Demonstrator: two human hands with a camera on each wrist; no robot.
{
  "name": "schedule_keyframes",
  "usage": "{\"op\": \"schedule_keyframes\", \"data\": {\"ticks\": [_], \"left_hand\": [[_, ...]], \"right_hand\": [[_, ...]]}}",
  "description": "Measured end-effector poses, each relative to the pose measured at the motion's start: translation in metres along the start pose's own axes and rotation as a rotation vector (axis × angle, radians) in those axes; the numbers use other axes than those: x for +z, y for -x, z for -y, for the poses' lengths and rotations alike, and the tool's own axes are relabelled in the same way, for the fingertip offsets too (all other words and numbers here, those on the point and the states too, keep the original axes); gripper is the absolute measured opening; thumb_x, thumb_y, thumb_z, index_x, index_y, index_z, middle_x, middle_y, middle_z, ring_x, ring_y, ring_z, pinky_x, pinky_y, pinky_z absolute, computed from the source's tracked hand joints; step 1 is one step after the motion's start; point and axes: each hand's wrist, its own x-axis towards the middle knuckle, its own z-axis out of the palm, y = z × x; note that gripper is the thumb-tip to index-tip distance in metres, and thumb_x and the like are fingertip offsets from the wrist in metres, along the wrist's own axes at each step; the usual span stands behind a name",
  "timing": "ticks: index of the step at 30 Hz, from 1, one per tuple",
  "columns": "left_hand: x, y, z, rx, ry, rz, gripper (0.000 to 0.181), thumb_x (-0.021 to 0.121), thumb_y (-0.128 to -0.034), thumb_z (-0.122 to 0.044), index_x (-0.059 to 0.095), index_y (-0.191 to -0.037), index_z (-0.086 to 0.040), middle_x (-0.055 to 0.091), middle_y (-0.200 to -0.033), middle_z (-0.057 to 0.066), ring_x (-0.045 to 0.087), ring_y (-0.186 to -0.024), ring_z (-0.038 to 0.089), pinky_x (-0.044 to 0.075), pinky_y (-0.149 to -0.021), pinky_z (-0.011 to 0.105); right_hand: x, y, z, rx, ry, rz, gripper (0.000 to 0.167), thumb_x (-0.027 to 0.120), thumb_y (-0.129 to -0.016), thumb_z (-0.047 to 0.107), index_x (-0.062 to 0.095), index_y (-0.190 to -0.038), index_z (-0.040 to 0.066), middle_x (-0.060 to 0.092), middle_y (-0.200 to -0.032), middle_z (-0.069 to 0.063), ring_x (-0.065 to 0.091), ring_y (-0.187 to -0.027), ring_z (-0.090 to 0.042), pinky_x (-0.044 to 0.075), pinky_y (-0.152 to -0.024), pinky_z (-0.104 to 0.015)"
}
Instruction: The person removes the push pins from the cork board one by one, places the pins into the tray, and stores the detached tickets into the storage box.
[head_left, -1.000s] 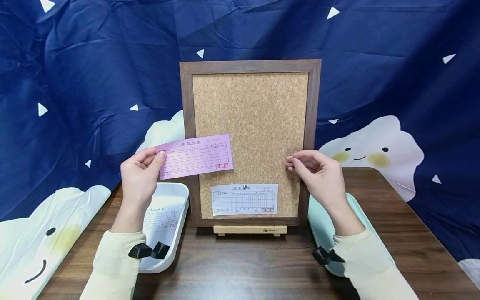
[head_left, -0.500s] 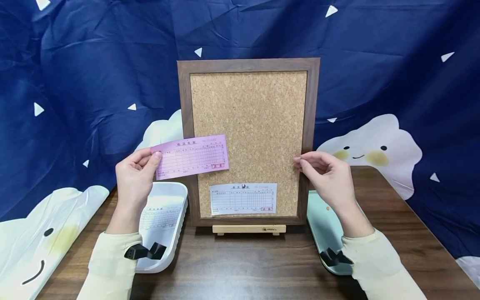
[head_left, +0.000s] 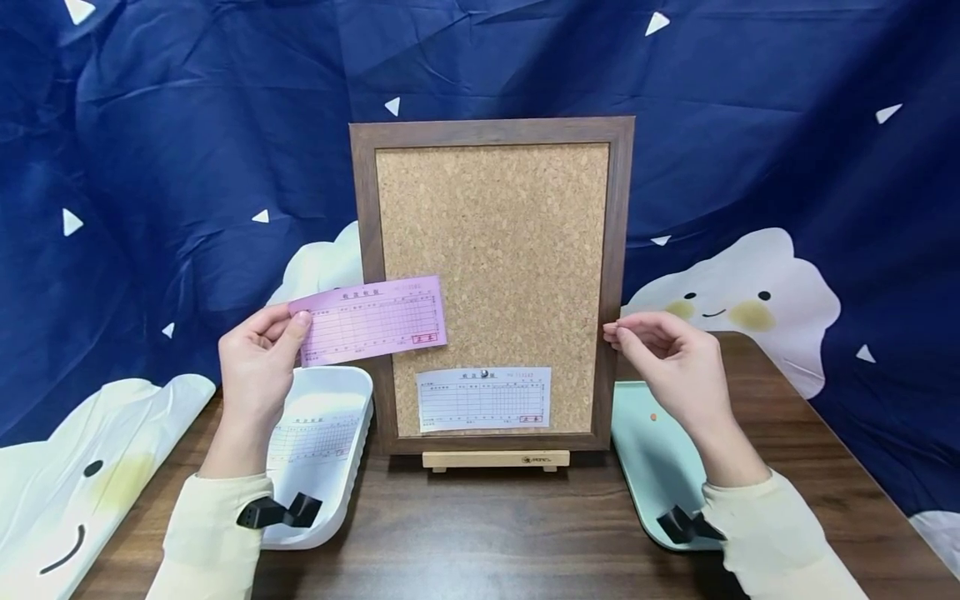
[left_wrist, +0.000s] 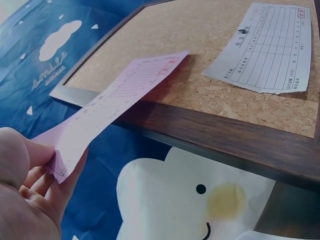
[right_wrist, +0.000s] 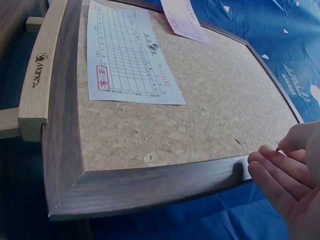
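My left hand pinches the left end of a pink receipt slip between thumb and fingers. The slip's right part overlaps the left side of the framed cork board in the head view. Low on the board hangs a white receipt slip, with a round metallic pin at its top edge. At the board's right frame edge, my right hand has thumb and fingertips together. The right wrist view shows a tiny dark pointed thing pinched there.
On the left stands a white tray holding another receipt slip. A mint-green tray with a small orange thing is on the right. The board rests on a light wooden stand; a blue cloth hangs behind.
Both hands have moved outward, the left with the pink slip to the left, the right from over the cork to the right frame edge. More of the green tray shows.
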Motion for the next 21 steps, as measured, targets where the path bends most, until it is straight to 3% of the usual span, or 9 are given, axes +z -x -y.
{"op": "schedule_keyframes", "data": {"ticks": [10, 21], "left_hand": [[-0.008, 0.001, 0.003, -0.008, 0.023, -0.022, 0.017, 0.074, -0.0997, -0.001, 0.074, -0.116, 0.006, 0.079, -0.082, -0.011, 0.07, -0.066, 0.002, 0.058, -0.062, 0.015], [-0.015, 0.001, 0.006, 0.0, -0.01, -0.033, 0.018, 0.075, -0.0997, -0.001, 0.074, -0.117, 0.005, 0.081, -0.087, -0.005, 0.069, -0.069, 0.002, 0.059, -0.065, 0.014]], "right_hand": [[-0.006, 0.005, -0.004, 0.017, 0.023, 0.001, 0.009, 0.072, -0.098, -0.006, 0.075, -0.106, -0.009, 0.08, -0.096, 0.021, 0.079, -0.088, 0.0, 0.061, -0.081, -0.015], [-0.013, 0.012, -0.011, 0.004, 0.02, -0.021, 0.01, 0.07, -0.097, -0.012, 0.074, -0.106, -0.013, 0.08, -0.096, 0.023, 0.078, -0.087, 0.003, 0.06, -0.08, -0.013]]}}
